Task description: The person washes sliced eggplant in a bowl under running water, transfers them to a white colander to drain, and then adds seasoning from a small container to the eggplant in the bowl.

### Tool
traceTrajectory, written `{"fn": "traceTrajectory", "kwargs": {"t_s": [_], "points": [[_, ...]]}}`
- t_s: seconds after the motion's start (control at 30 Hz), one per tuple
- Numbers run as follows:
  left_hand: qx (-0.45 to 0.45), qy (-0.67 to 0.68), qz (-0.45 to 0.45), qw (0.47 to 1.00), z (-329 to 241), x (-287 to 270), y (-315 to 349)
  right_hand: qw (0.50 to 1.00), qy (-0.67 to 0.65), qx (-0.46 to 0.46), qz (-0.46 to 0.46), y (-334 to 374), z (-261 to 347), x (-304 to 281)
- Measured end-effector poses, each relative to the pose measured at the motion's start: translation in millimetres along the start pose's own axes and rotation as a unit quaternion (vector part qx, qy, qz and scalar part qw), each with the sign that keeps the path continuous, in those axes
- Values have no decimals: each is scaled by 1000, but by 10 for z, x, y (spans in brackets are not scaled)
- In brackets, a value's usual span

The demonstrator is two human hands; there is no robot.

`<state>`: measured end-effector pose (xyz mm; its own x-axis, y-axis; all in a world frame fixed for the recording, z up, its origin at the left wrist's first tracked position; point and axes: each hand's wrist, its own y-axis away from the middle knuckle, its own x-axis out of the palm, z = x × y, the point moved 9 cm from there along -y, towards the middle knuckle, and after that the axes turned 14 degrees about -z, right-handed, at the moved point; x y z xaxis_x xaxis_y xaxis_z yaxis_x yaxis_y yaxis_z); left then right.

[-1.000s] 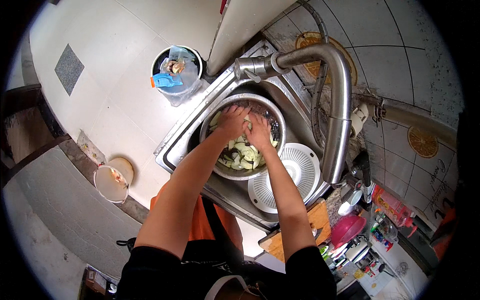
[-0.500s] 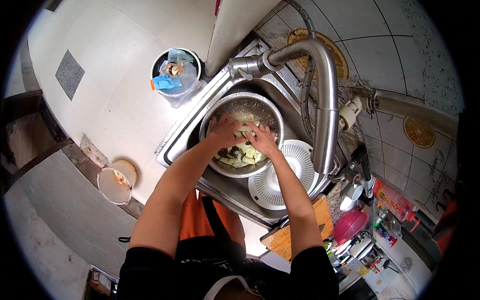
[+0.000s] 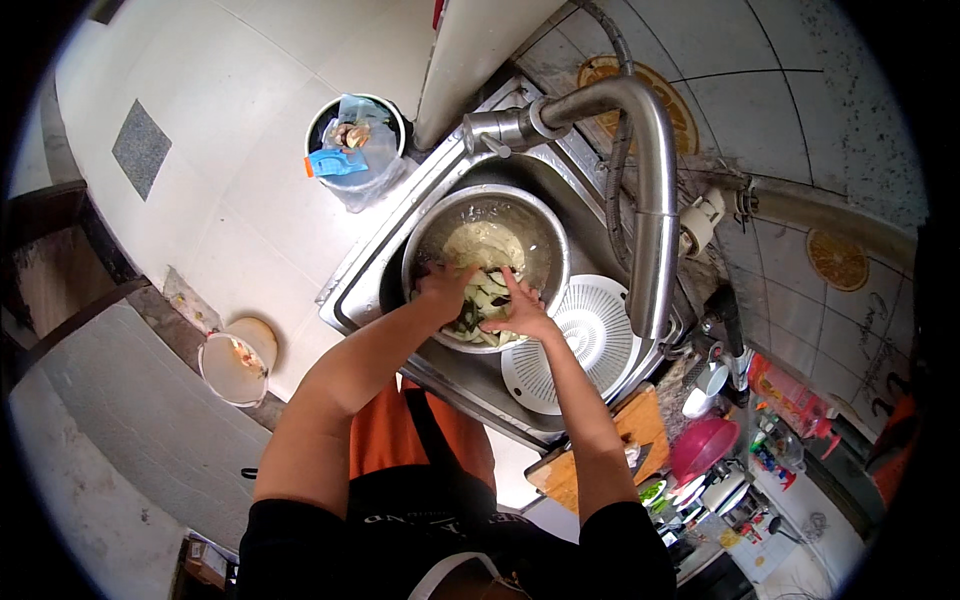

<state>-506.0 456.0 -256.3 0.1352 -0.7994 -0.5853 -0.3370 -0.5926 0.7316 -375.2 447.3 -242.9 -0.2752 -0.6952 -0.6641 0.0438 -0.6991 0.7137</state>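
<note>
A round steel bowl (image 3: 545, 215) sits in the sink, holding cloudy water and cut vegetable pieces (image 3: 486, 296), pale green with dark skin, that look like eggplant. Both my hands are inside it. At the left side, my left hand (image 3: 443, 288) presses against the pieces with its fingers apart and partly hidden in the bowl. My right hand (image 3: 522, 312) lies over the right side of the pile, thumb and fingers spread. The pieces are heaped in the near half, between and under my hands. Foamy water shows in the far half.
A white slotted colander (image 3: 607, 330) lies in the sink beside the bowl. Above it arches a steel faucet (image 3: 655, 200). A lined bin (image 3: 385, 190) and a pale bucket (image 3: 235, 365) stand on the floor at left. A wooden cutting board (image 3: 640, 425) and pink basin (image 3: 703, 447) are at right.
My hands have moved slightly toward me within the bowl. The vegetable pieces are drawn to the near side, and more water shows at the far side.
</note>
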Motion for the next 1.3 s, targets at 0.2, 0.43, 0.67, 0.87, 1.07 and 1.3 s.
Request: {"fn": "traceTrajectory", "kwargs": {"t_s": [0.2,0.43,0.67,0.87,1.07,1.3], "points": [[0,-10,9,1000,-91,-27,103,990,138,-14,-32,93,86,-137],[-58,111,-32,992,36,334,-131,990,-39,57,-120,42,-27,5],[-62,412,-177,891,47,379,-315,756,-625,184,-69,-59,-6,379],[-89,631,-10,770,-170,-114,14,695,-700,158,-51,-154,-8,234],[37,551,-239,798,-238,-540,111,689,-719,73,-52,93,297,-414],[86,609,-247,749,-1010,-256,340,674,-726,100,-95,971,-11,-798]]}}
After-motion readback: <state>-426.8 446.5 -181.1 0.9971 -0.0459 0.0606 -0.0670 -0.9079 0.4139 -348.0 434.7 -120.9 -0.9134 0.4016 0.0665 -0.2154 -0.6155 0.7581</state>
